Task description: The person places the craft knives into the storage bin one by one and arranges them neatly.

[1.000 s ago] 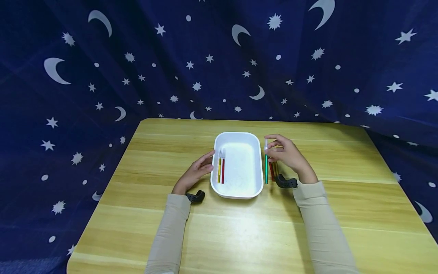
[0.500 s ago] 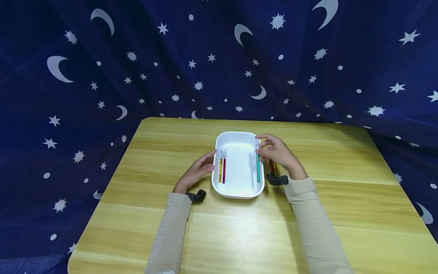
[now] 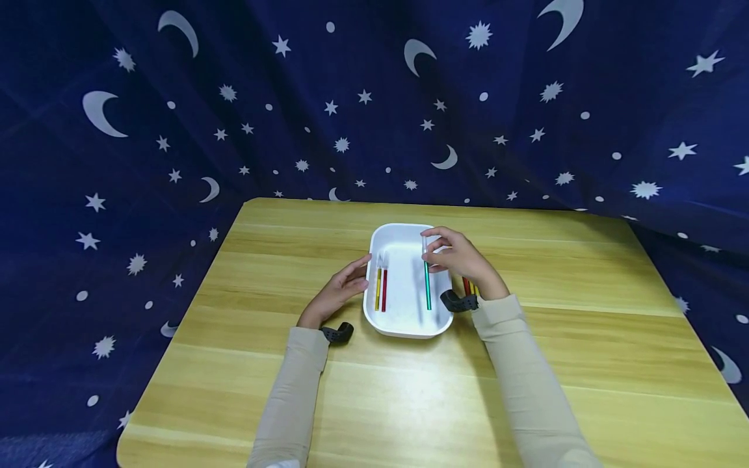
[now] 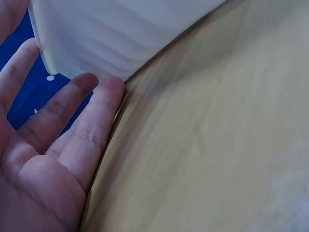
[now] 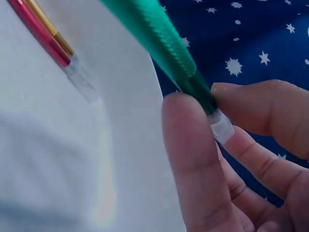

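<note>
My right hand (image 3: 459,255) pinches a green craft knife (image 3: 428,286) between thumb and fingers, close to its clear-capped end. It hangs over the right half of a white tray (image 3: 404,328); in the right wrist view the knurled green handle (image 5: 159,43) slants up and away from the fingertips. Inside the tray, along its left side, lie a gold craft knife (image 3: 377,290) and a red craft knife (image 3: 384,291), side by side with clear caps. My left hand (image 3: 338,292) rests its fingertips against the tray's left wall (image 4: 111,38), fingers extended.
Just right of the tray, partly hidden by my right hand and its wrist camera (image 3: 458,301), lie more red and gold craft knives (image 3: 468,286). The wooden table (image 3: 263,273) ends at a dark blue curtain (image 3: 374,130) with moons and stars.
My right hand has carried the green craft knife leftward, from beside the tray's right edge to over its inside. The left hand has stayed at the tray's left wall.
</note>
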Demonstrator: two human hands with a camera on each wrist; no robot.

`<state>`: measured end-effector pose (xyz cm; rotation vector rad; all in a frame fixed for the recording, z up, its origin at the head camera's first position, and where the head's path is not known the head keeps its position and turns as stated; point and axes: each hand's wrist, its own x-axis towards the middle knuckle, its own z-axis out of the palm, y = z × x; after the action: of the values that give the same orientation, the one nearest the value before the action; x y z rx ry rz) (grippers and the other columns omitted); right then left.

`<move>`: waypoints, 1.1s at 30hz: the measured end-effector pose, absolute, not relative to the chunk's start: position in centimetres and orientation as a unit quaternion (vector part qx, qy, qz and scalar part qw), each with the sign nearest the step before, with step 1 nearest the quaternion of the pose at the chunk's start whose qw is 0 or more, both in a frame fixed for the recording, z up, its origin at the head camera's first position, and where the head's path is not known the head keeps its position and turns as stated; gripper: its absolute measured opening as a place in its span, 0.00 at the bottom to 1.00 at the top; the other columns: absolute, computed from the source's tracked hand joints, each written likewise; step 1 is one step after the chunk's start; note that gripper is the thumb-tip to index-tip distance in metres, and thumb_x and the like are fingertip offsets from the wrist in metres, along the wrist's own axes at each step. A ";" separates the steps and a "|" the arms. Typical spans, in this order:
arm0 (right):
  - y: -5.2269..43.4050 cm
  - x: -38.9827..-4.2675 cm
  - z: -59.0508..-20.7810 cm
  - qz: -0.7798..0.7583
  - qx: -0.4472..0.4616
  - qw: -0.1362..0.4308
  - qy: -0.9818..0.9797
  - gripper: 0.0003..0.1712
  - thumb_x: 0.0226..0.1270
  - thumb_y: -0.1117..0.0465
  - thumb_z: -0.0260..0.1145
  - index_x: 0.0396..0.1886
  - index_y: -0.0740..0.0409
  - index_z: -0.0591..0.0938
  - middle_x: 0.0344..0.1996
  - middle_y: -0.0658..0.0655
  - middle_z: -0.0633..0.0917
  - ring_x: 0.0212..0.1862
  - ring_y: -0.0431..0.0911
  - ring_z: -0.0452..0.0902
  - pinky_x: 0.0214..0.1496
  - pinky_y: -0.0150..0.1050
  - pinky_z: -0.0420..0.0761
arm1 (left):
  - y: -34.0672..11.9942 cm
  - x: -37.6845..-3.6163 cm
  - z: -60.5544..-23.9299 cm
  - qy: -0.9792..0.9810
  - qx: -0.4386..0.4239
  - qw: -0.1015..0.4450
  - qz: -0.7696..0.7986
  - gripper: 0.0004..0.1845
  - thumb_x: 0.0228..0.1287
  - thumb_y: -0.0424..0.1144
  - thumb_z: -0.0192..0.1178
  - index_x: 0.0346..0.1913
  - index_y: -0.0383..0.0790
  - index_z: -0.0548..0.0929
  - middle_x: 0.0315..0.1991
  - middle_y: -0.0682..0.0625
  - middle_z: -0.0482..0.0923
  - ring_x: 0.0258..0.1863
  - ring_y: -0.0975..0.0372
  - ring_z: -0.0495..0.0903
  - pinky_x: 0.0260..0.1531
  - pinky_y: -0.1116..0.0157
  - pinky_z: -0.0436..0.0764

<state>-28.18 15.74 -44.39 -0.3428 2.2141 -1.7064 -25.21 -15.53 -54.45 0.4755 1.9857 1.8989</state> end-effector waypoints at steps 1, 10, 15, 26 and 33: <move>15.5 -28.2 -44.4 -0.598 -0.117 0.165 0.776 0.32 0.75 0.77 0.65 0.76 0.77 0.69 0.44 0.64 0.80 0.36 0.42 0.85 0.48 0.49 0.93 | -15.5 -25.2 -54.4 0.701 0.168 0.176 0.671 0.35 0.85 0.34 0.57 0.87 0.43 0.59 0.82 0.33 0.62 0.79 0.41 0.66 0.79 0.47 0.68; 13.7 -28.6 -44.6 -0.585 -0.092 0.198 0.781 0.32 0.76 0.76 0.65 0.76 0.75 0.68 0.42 0.61 0.80 0.36 0.42 0.84 0.47 0.44 0.92 | -15.6 -25.1 -54.3 0.696 0.170 0.178 0.675 0.35 0.85 0.34 0.57 0.87 0.43 0.59 0.82 0.33 0.62 0.79 0.40 0.66 0.78 0.47 0.68; 12.9 -29.0 -45.0 -0.598 -0.083 0.205 0.770 0.33 0.75 0.78 0.64 0.76 0.75 0.67 0.39 0.60 0.79 0.35 0.43 0.84 0.46 0.42 0.92 | -15.6 -25.2 -54.4 0.695 0.168 0.177 0.677 0.34 0.85 0.32 0.56 0.87 0.42 0.59 0.82 0.33 0.62 0.79 0.40 0.66 0.78 0.47 0.68; 11.5 -29.8 -45.4 -0.605 -0.051 0.213 0.766 0.29 0.73 0.80 0.63 0.69 0.70 0.64 0.41 0.62 0.77 0.30 0.43 0.83 0.39 0.36 0.91 | -15.5 -25.1 -54.3 0.697 0.166 0.177 0.675 0.35 0.85 0.35 0.57 0.87 0.44 0.59 0.82 0.34 0.61 0.80 0.41 0.65 0.79 0.47 0.67; 10.6 -30.4 -45.4 -0.600 -0.043 0.223 0.767 0.27 0.73 0.80 0.64 0.66 0.70 0.66 0.37 0.60 0.79 0.31 0.41 0.82 0.43 0.39 0.92 | -15.6 -25.3 -54.5 0.694 0.163 0.180 0.678 0.34 0.86 0.34 0.56 0.87 0.44 0.59 0.83 0.34 0.61 0.79 0.41 0.65 0.79 0.47 0.67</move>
<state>-30.39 10.60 -45.38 -0.1184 2.1174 -1.6565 -25.26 -15.55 -54.54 0.4596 1.9619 1.9150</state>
